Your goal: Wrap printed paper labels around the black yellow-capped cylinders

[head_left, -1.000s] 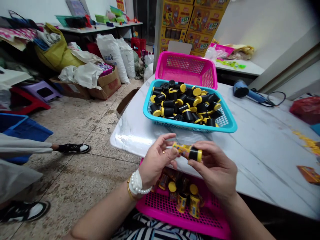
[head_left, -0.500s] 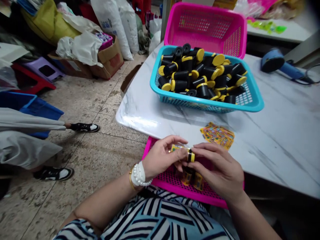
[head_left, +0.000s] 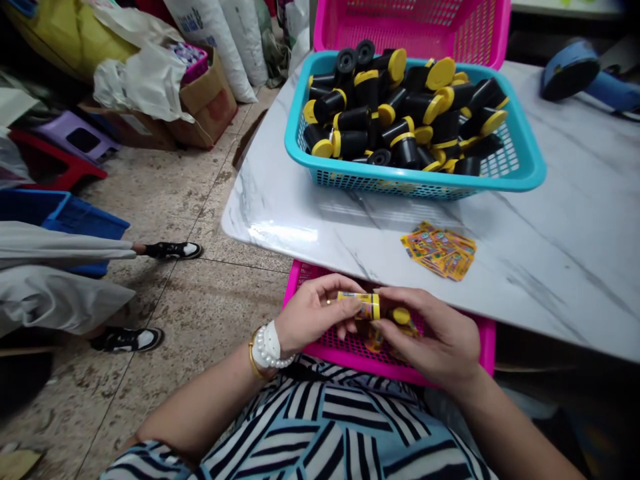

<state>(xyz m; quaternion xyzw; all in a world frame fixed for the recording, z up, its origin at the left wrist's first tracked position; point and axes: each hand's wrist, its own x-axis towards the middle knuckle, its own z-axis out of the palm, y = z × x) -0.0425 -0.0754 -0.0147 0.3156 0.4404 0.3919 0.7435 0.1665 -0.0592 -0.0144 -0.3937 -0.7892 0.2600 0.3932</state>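
A small canister [head_left: 369, 307] with a yellow printed sleeve and a yellow end lies sideways between my hands. My left hand [head_left: 320, 310] grips its left part, thumb along the front. Curled at its yellow right end is my right hand [head_left: 440, 333], index fingertip above and thumb below. Below the hands, a pink basket [head_left: 320, 353] holds several sleeved canisters, partly hidden by my right hand. Beyond, a blue basket [head_left: 520, 177] is heaped with black canisters [head_left: 353, 119] with yellow caps. Printed yellow sleeves [head_left: 440, 252] lie flat in a pile on the table.
The marbled white table [head_left: 540, 253] has its rounded corner at left. Another pink basket [head_left: 415, 30] stands behind the blue one. At right lies a blue heat gun-like tool [head_left: 575, 70]. A person's leg and shoe [head_left: 175, 251] are at left, near a blue bin [head_left: 85, 217] and boxes [head_left: 213, 100].
The view has tilted down and closer to the table. The canister stays in my left hand; my right fingers have shifted slightly on its end, and a yellow cap now shows below in the pink basket.
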